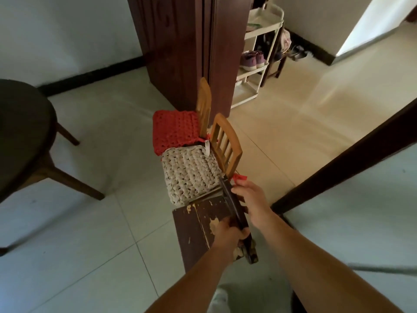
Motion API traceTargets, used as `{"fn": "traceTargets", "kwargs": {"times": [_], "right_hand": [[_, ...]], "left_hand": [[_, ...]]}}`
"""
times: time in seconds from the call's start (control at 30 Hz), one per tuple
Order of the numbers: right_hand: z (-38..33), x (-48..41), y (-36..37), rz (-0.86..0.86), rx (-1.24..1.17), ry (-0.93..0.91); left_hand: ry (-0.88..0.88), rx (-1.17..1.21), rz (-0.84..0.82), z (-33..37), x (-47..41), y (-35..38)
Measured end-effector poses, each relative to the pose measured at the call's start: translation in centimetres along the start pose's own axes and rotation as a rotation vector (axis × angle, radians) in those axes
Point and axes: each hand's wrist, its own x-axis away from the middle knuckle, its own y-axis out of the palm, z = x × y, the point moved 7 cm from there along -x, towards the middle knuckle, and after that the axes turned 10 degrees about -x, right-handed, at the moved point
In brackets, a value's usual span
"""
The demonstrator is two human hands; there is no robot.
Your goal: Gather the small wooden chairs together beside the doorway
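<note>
Three small chairs stand in a row on the tiled floor beside the doorway. The farthest chair (204, 105) carries a red knitted cushion (174, 131). Touching it, the middle chair (226, 145) has a cream knitted cushion (189, 176). Nearest to me is a dark brown chair (198, 231) with a worn, chipped seat, pressed against the middle one. My left hand (230, 230) grips the lower part of its dark backrest. My right hand (251, 195) holds the top of the same backrest.
A dark wooden door (178, 48) stands open behind the chairs. A white shoe rack (259, 62) with purple shoes lies beyond it. A dark round table (20, 132) with splayed legs fills the left. The door frame (343, 177) runs diagonally at the right.
</note>
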Motion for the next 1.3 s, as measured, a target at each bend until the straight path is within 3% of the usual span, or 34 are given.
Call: {"fn": "traceTargets", "kwargs": {"times": [0.27,0.47,0.7,1.0,1.3], "right_hand": [[4.2,-7.2,-1.5,-0.101,0.048,0.046],[3.3,-10.7,-4.1,-0.134,0.130,-0.100],[1.5,-14.3,-7.6,-0.113,0.304,-0.191],[2.2,-17.9,-9.8,-0.090,0.342,-0.125],[-1.0,-10.6,-7.0,-0.223,0.386,-0.162]], "left_hand": [[0.020,0.081,0.081,-2.5,-7.5,3.0],[0.055,0.076,0.077,-2.7,-11.6,6.0],[0.022,-0.009,-0.079,-1.2,-13.4,10.4],[0.018,0.191,0.033,-1.0,-14.4,5.9],[0.076,0.336,0.090,2.9,-6.8,2.9]]}}
